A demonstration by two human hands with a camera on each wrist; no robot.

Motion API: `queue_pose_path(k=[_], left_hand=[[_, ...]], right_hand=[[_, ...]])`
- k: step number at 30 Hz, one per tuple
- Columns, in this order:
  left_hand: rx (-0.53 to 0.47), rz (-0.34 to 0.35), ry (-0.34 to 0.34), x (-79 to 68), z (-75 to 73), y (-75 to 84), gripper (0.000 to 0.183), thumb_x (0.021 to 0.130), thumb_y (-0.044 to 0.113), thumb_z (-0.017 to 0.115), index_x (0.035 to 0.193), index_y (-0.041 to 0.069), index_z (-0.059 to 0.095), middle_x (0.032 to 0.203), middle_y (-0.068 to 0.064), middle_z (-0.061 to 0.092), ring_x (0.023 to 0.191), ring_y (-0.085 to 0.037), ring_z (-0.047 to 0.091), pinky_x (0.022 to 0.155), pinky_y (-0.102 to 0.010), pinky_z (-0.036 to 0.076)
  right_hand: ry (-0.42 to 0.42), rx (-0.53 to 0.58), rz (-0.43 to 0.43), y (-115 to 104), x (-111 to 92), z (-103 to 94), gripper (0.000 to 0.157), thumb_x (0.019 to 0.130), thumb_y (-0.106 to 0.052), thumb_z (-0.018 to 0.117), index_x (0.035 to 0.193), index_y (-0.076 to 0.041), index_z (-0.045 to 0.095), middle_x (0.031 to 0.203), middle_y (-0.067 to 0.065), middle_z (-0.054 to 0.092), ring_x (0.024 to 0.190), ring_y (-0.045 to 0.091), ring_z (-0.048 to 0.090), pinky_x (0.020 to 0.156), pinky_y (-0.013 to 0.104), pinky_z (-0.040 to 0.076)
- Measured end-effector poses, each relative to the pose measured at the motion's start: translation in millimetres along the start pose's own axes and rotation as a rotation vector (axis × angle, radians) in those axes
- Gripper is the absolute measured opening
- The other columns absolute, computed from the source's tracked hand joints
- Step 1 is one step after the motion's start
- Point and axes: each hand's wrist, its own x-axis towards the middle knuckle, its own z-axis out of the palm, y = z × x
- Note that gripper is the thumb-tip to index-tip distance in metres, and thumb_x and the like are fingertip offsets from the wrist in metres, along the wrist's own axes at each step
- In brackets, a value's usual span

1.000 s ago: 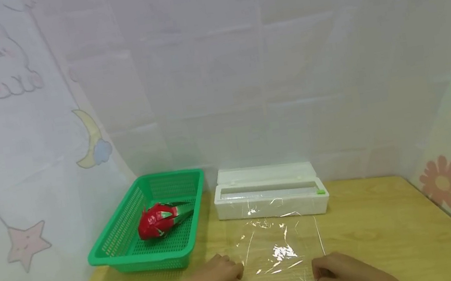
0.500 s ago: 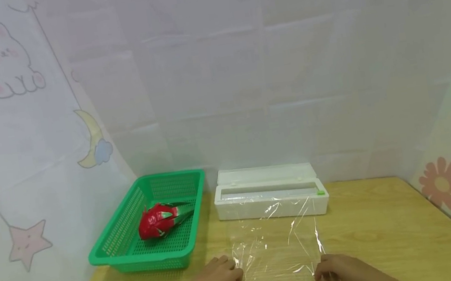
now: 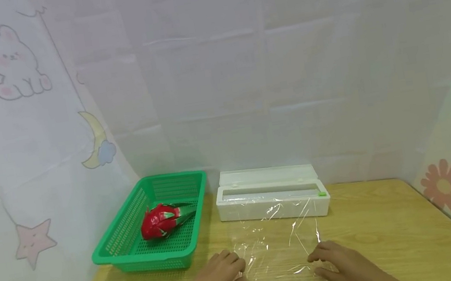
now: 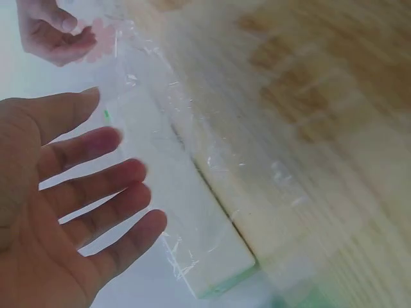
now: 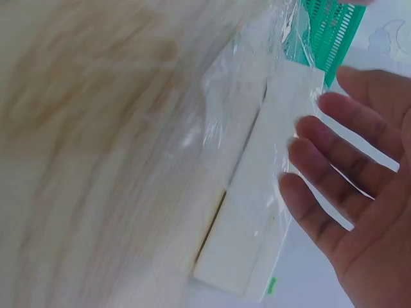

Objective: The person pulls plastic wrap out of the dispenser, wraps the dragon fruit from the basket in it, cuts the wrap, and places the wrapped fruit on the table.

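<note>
A sheet of clear plastic wrap lies on the wooden table, running toward the front of a white wrap dispenser box whose lid stands raised. At the sheet's left edge is my left hand, its fingers spread and relaxed in the left wrist view. My right hand is by the near right corner, thumb and fingers parted. The right wrist view shows that palm with loosely extended fingers and nothing held. Whether either hand touches the film is hard to tell.
A green plastic basket stands at the left back with a red dragon fruit in it. A green slider sits at the box's right end. Pale printed cloth hangs behind and beside the table.
Both hands have loosened from the near corners of the plastic wrap, their fingers opening. The film now lies lower and stiller on the table. Box and basket stay in place.
</note>
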Motion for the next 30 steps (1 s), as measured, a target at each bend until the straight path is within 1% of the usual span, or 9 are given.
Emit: queue_pose_path(k=[3,5,7,10,15,18,22,25,30], left_hand=[[-0.023,-0.021,0.041,3.2,-2.7,1.9,0.02,0.092,0.031,0.072,0.101,0.017,0.062,0.096,0.007,0.059,0.093,-0.011,0.055,0.077,-0.025,0.047],[-0.024,-0.043,0.055,6.0,-4.2,2.5,0.025,0.092,0.033,0.072,0.108,0.016,0.062,0.104,0.005,0.061,0.1,-0.013,0.057,0.082,-0.029,0.05],[-0.022,-0.068,0.066,9.2,-6.2,2.7,0.032,0.092,0.034,0.072,0.115,0.014,0.061,0.112,0.002,0.061,0.106,-0.016,0.057,0.086,-0.032,0.051],[-0.02,-0.099,0.078,13.1,-9.7,2.1,0.04,0.092,0.037,0.072,0.121,0.012,0.059,0.12,-0.002,0.06,0.11,-0.018,0.058,0.088,-0.035,0.052],[-0.037,-0.116,0.11,18.0,-16.7,-0.5,0.05,0.093,0.042,0.069,0.128,0.009,0.057,0.123,-0.003,0.059,0.113,-0.02,0.059,0.094,-0.036,0.052],[-0.065,-0.137,0.131,19.3,-21.0,-3.3,0.053,0.093,0.043,0.068,0.131,0.007,0.055,0.125,-0.004,0.059,0.115,-0.021,0.058,0.095,-0.037,0.052],[-0.071,-0.172,0.16,18.3,-24.8,-7.9,0.056,0.092,0.043,0.069,0.134,0.009,0.053,0.126,-0.005,0.06,0.117,-0.022,0.058,0.094,-0.037,0.053],[-0.062,-0.19,0.176,17.6,-26.5,-10.9,0.059,0.092,0.044,0.07,0.136,0.009,0.052,0.127,-0.005,0.06,0.118,-0.022,0.059,0.094,-0.038,0.053],[-0.065,-0.201,0.199,19.4,-29.8,-14.2,0.062,0.093,0.046,0.068,0.137,0.007,0.052,0.129,-0.007,0.06,0.12,-0.023,0.058,0.096,-0.04,0.052]], right_hand=[[0.073,-0.078,-0.031,-3,9,2.5,0.029,0.086,-0.016,0.079,0.113,-0.016,0.069,0.111,-0.009,0.063,0.097,0.01,0.062,0.076,0.031,0.056],[0.093,-0.092,-0.02,-5,14,2.6,0.034,0.086,-0.016,0.079,0.118,-0.014,0.067,0.115,-0.007,0.063,0.1,0.013,0.063,0.077,0.033,0.057],[0.103,-0.084,0.004,-7,20,1.9,0.039,0.087,-0.016,0.078,0.123,-0.013,0.065,0.12,-0.005,0.063,0.104,0.015,0.063,0.079,0.035,0.057],[0.125,-0.053,0.024,-7,27,0.8,0.046,0.087,-0.015,0.078,0.129,-0.011,0.062,0.125,-0.003,0.062,0.11,0.016,0.061,0.082,0.034,0.056],[0.2,-0.053,0.039,-3,36,0.6,0.056,0.081,-0.014,0.082,0.132,-0.008,0.06,0.127,-0.001,0.061,0.114,0.018,0.059,0.088,0.03,0.054],[0.213,-0.051,0.057,-2,42,0.9,0.056,0.081,-0.015,0.083,0.132,-0.006,0.06,0.127,0.002,0.062,0.115,0.021,0.059,0.089,0.035,0.054],[0.198,-0.04,0.087,-1,50,1.2,0.055,0.083,-0.017,0.082,0.133,-0.008,0.059,0.126,0.003,0.063,0.114,0.023,0.06,0.087,0.043,0.056],[0.192,-0.028,0.103,-2,55,0.8,0.056,0.084,-0.02,0.081,0.133,-0.008,0.059,0.128,0.003,0.062,0.115,0.024,0.06,0.087,0.044,0.055],[0.203,-0.01,0.101,-4,63,-0.7,0.055,0.085,-0.022,0.08,0.133,-0.006,0.059,0.128,0.002,0.062,0.116,0.026,0.06,0.088,0.046,0.054]])
